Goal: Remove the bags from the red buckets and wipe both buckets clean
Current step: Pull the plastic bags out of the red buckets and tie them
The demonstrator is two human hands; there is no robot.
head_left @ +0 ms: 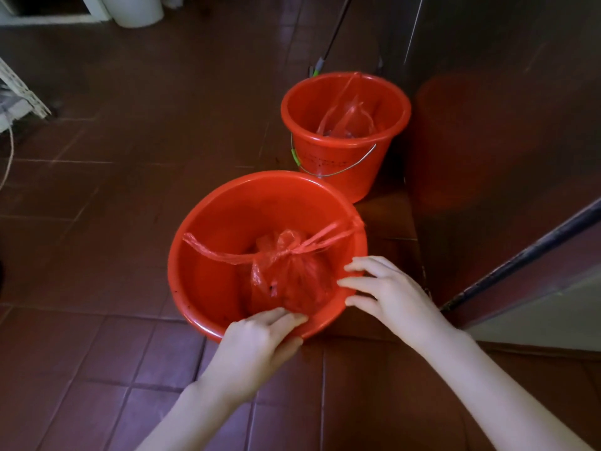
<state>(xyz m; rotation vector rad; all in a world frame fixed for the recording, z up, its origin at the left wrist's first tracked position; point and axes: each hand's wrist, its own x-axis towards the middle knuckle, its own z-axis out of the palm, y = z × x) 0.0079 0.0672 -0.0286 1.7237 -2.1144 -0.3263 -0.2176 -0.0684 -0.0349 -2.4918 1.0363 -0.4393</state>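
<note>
The near bucket [208, 275] sits on the brown tile floor [97, 222]. A knotted red bag [292, 281] is down inside it, its loops stretched out to the rim on both sides. Left hand [257, 340] grips the closest bit of that rim, fingers hooked inside, thumb outside. Right hand [390, 291] is spread and relaxed, fingertips touching the rim's right side. The far bucket [331, 170] stands just beyond the near bucket, off to its right, with a looser red bag [348, 115] in it.
</note>
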